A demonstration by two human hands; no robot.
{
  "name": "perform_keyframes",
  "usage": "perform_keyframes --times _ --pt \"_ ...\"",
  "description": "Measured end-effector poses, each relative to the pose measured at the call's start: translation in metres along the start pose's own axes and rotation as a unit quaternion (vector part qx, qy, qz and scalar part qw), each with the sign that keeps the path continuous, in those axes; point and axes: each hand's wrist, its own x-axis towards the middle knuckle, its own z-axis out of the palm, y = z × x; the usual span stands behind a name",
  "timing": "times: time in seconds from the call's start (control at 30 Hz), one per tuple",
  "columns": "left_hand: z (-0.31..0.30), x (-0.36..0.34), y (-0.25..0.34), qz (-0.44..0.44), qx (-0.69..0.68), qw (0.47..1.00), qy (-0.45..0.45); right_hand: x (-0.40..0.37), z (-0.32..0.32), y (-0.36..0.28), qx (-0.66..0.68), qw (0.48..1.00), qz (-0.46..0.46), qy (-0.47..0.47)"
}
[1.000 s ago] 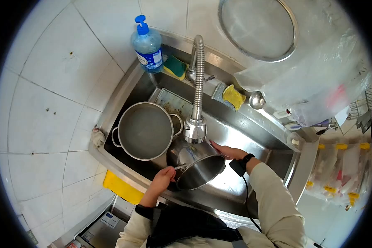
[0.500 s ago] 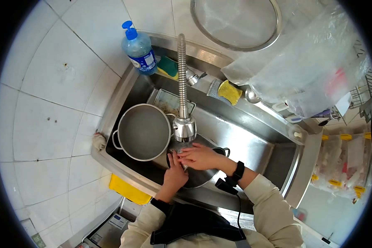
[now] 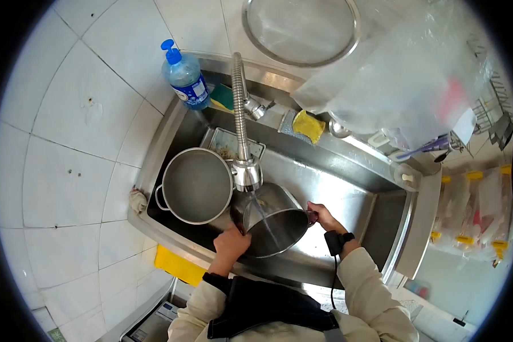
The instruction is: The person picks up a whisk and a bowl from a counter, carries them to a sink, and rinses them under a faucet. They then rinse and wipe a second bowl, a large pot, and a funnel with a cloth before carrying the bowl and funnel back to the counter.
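Note:
A stainless steel pot (image 3: 282, 235) is tilted in the sink, its mouth turned towards me. Water from the faucet (image 3: 248, 174) runs down into it. My right hand (image 3: 326, 218) is closed around the pot's right handle. At the pot's left side, my left hand (image 3: 232, 242) is closed on the edge; the handle there is hidden by the fingers. A second metal pot (image 3: 197, 214) stands upright to the left, its greyish inside facing up, close to the faucet head.
The sink (image 3: 347, 196) surrounds both pots. Along its back ledge are a blue soap bottle (image 3: 187, 85), a green sponge (image 3: 222, 97), a yellow sponge (image 3: 309, 126) and a ladle (image 3: 340, 129). A yellow cloth (image 3: 179, 265) hangs at the front left.
Both hands were together inside the pot under the faucet. They have parted to its two sides, and the pot is now tilted towards me with water running into it.

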Motion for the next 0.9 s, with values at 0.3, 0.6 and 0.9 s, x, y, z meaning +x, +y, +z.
perform_keyframes --times 0.3,0.6,0.9 --pt "0.006 -0.02 -0.036 0.156 -0.16 0.971 0.083 -0.093 0.06 -0.08 -0.19 0.926 -0.258 0.199" --pt "0.045 -0.038 -0.044 0.199 -0.495 0.845 -0.032 -0.163 0.12 -0.149 -0.415 0.636 -0.621 0.194" --pt "0.062 -0.02 -0.043 0.171 -0.489 0.852 0.073 -0.112 0.149 -0.202 -0.448 0.581 -0.666 0.135"
